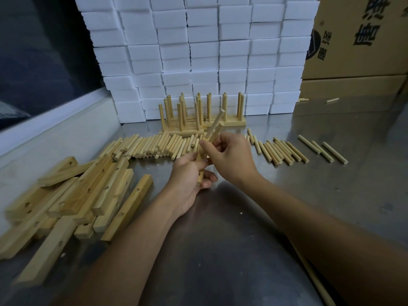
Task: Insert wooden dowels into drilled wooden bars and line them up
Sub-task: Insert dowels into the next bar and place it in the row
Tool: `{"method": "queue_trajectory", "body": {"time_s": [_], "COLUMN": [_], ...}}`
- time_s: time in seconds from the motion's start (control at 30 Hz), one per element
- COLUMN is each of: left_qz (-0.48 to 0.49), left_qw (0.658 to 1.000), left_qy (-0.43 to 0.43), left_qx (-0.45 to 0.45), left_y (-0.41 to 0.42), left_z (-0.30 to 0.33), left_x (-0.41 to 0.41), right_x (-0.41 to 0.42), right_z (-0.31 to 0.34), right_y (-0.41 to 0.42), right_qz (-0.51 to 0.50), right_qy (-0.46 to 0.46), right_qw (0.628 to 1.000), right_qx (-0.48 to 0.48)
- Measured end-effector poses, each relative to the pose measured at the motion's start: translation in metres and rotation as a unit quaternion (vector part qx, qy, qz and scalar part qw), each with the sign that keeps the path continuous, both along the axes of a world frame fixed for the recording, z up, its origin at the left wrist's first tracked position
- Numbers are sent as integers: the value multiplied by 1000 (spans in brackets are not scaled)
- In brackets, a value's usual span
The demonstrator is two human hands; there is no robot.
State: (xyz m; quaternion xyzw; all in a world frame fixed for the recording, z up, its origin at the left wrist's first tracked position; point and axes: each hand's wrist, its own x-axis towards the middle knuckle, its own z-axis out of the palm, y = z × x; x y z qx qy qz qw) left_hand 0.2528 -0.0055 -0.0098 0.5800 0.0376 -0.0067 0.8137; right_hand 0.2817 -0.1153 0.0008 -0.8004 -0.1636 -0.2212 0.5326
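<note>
Holding a pale drilled wooden bar (201, 171) above the grey metal table (309, 195), the left hand (187, 173) has its fingers and thumb curled round the bar's lower end, so this grip is clenched on the bar. The bar runs up and away from the person, tilted to the right, its far end near the right hand. The right hand (229, 154) pinches a round light wooden dowel (215, 125) between thumb and fingertips near the dowel's lower end; this grip is grasping the dowel. The dowel leans up and to the right, lying just beside the bar's upper part; whether its tip sits in a hole cannot be told, since the fingers cover that spot.

On the table to the left lies a loose heap of drilled wooden bars (72, 195), crossing one another at angles. Beyond the hands a long row of loose wooden dowels (150, 145) lies side by side, with a smaller group of dowels (280, 151) to the right and three more well apart from those. Farther back stand finished bars with upright dowels (198, 111), close together, just in front of a wall of stacked white foam blocks (198, 51). A brown cardboard box with black print (357, 40) stands at the right rear.
</note>
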Motion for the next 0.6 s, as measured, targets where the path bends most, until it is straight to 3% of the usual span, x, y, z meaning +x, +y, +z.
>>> {"method": "queue_trajectory", "body": {"time_s": [0.6], "left_qz": [-35], "left_qw": [998], "left_qy": [17], "left_qx": [-54], "left_y": [7], "left_z": [4], "left_x": [0], "right_x": [7], "right_z": [3], "right_y": [-12], "right_qz": [31], "right_qy": [-22], "right_qw": [995], "right_qx": [-89]}}
